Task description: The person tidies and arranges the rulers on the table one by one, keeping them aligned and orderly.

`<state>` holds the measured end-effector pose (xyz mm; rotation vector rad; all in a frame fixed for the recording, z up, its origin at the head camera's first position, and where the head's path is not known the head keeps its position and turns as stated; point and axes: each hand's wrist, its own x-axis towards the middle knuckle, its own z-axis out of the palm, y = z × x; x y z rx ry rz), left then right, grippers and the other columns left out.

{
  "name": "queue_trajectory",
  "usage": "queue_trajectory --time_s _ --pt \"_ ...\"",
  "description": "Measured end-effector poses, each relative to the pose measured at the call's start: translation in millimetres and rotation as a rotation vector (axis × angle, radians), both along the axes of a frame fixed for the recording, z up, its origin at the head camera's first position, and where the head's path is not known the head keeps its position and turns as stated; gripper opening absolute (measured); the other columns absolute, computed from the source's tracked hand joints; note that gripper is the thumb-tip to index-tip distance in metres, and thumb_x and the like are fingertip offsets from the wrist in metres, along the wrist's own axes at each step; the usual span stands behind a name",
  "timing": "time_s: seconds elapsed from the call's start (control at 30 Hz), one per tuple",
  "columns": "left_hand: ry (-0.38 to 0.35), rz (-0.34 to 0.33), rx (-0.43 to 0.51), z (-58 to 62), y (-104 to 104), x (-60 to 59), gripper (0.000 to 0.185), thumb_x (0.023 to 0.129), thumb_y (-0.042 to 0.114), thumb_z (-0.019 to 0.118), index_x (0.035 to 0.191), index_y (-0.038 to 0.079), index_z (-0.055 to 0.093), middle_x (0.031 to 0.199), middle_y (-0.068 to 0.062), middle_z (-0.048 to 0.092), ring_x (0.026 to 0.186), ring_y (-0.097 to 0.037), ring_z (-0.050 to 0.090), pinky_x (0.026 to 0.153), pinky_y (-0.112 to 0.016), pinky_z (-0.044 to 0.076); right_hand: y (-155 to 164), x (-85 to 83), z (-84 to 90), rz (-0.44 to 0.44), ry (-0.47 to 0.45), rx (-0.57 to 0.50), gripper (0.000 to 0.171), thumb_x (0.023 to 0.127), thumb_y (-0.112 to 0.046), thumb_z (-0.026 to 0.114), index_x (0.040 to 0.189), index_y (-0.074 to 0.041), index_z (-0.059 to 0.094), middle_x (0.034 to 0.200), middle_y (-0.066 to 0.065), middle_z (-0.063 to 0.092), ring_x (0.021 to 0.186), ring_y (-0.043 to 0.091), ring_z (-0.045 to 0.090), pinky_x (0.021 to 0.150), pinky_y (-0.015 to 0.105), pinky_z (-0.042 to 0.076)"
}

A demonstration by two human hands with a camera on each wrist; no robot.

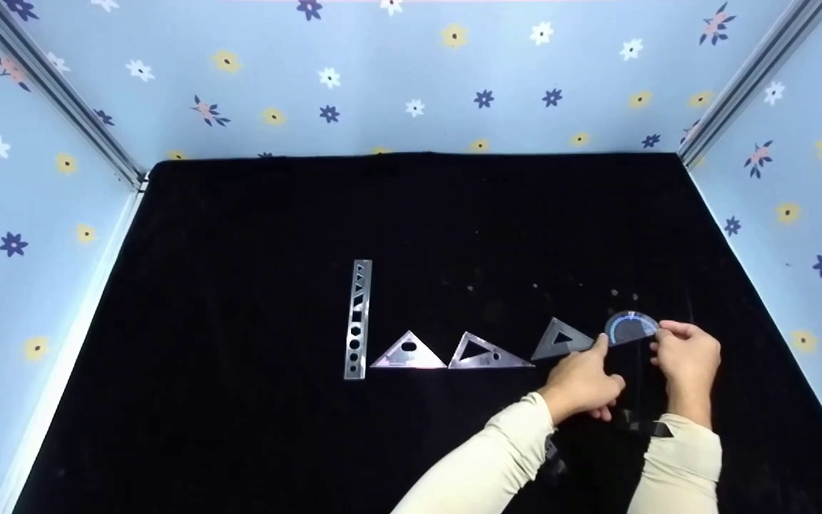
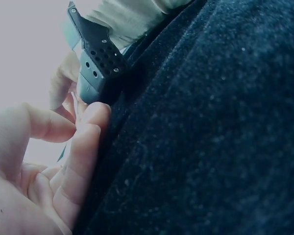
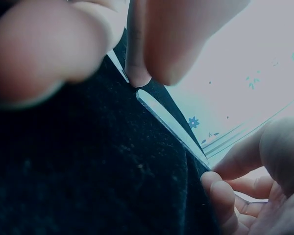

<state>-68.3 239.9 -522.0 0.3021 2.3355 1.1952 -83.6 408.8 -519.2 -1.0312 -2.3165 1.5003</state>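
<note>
A clear protractor (image 1: 631,328) with blue markings lies on the black cloth, arc facing away. My right hand (image 1: 689,360) pinches its right end between thumb and fingers; the right wrist view shows the same grip, with the protractor (image 3: 169,122) nearly edge-on. An extended finger of my left hand (image 1: 586,382) touches down where the protractor's left corner meets a small dark-looking set square (image 1: 561,340). In the left wrist view the left hand (image 2: 54,152) fills the lower left, and what its fingertips touch is hidden. Two clear set squares (image 1: 411,355) (image 1: 486,355) lie further left.
A clear stencil ruler (image 1: 357,321) with cut-out shapes lies upright in view, left of the set squares. Black velvet cloth (image 1: 275,214) covers the table. Flowered blue panels (image 1: 382,86) stand along the back and sides. Black wrist devices (image 1: 643,426) hang at both sleeves.
</note>
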Motion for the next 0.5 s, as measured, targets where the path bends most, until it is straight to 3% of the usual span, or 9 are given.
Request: queue_trajectory --time_s 0.5 --pt "0.028 -0.002 0.011 0.3 -2.9 3.1 0.072 0.090 0.024 0.066 0.155 0.029 0.036 0.045 0.013 0.056 0.034 -0.005 0.055 0.040 -0.020 0.047 -0.5 -0.7 -0.5 0.013 -0.047 0.057 0.031 0.092 -0.005 0.059 0.120 0.006 0.065 0.068 -0.007 0.065 0.055 0.003 0.061 0.049 0.022 0.054"
